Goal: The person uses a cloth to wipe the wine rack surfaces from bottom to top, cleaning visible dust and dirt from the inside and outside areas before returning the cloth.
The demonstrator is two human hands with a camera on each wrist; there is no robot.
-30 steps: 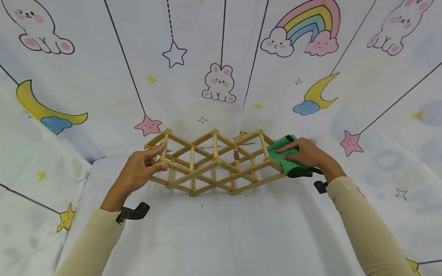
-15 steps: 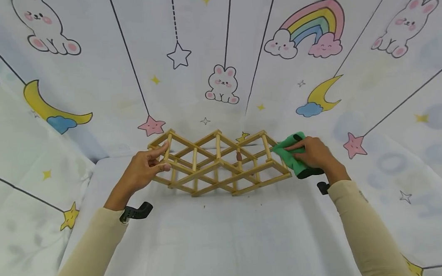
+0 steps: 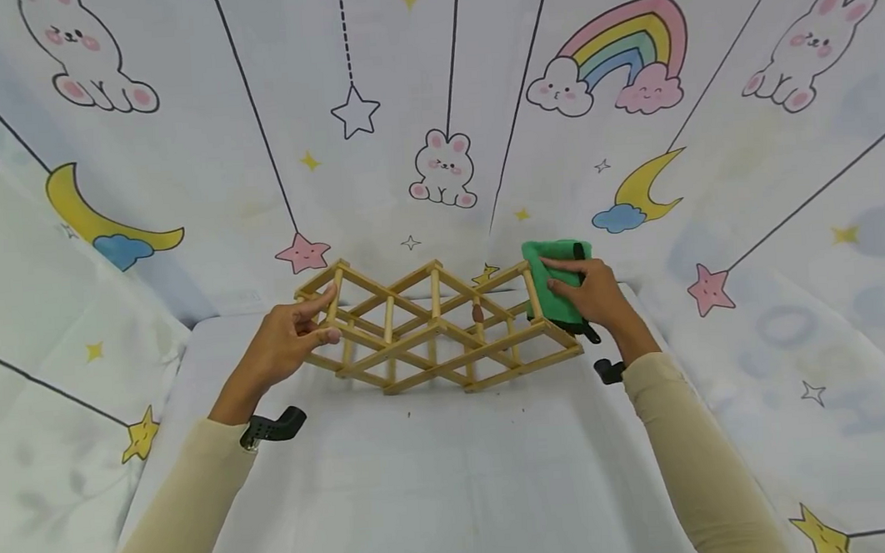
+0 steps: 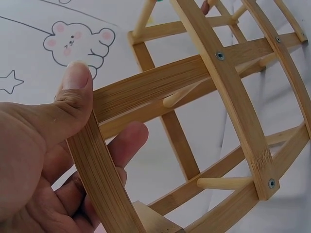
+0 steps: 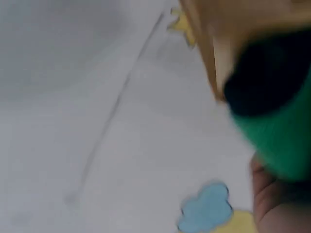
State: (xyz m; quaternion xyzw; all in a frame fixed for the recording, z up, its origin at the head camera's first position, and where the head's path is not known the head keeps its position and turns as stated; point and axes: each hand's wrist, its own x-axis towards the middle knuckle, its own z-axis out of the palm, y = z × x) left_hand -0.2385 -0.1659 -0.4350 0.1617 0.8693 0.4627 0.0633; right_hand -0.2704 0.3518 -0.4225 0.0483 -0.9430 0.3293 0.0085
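A lattice rack (image 3: pixel 436 322) of light wooden slats and round dowels stands on the white surface, stretched out from left to right. My left hand (image 3: pixel 284 345) grips the slat at its left end; in the left wrist view the thumb lies along one side and fingers curl behind the slat (image 4: pixel 104 170). At the opposite end, my right hand (image 3: pixel 603 295) holds a green cloth (image 3: pixel 562 308) with black edging against the upper right corner. Blurred in the right wrist view, the cloth (image 5: pixel 277 141) covers part of the wood, and most of that hand is out of frame.
Behind the rack rises a white backdrop (image 3: pixel 378 196) printed with rabbits, stars, moons and a rainbow. The white tabletop (image 3: pixel 452 468) stretches in front, with a few tiny dark specks. One dowel carries a brown part (image 3: pixel 478 312).
My right hand drew the cloth off the rack's right end, outward to the right, then brought it back left and up onto the far corner. The left hand keeps its grip; the rack stays put.
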